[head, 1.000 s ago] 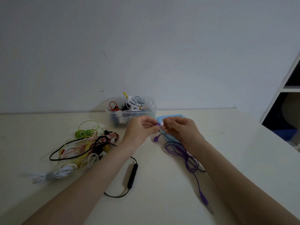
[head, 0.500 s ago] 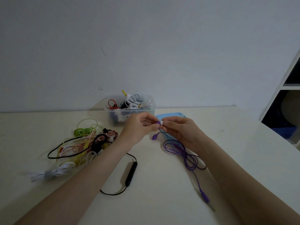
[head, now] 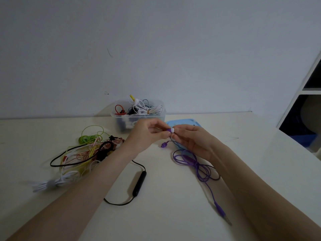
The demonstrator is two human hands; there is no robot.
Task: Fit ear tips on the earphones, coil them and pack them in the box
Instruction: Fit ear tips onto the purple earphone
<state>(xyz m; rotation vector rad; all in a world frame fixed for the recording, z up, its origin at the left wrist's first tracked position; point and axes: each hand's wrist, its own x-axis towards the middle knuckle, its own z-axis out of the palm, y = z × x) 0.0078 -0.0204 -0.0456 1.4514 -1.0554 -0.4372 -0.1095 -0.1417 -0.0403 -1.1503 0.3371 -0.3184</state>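
My left hand (head: 147, 134) pinches one purple earbud (head: 168, 130) of the purple earphones. My right hand (head: 192, 140) pinches a white ear tip (head: 173, 130) pressed against that earbud. The second purple earbud (head: 164, 145) hangs just below the hands. The purple cable (head: 196, 163) lies loosely looped on the table, its plug (head: 220, 210) near the front. A clear plastic box (head: 161, 117) with several coiled earphones stands behind my hands.
A tangle of green, yellow, red, white and black earphones (head: 88, 152) lies at the left. A black cable with an inline remote (head: 139, 183) runs under my left forearm. A light blue lid or tray (head: 182, 122) sits behind my right hand. White shelving (head: 305, 91) stands at the right.
The white ear tip has come into view between my fingertips, pressed against the purple earbud. Both hands stay close together, barely moved.
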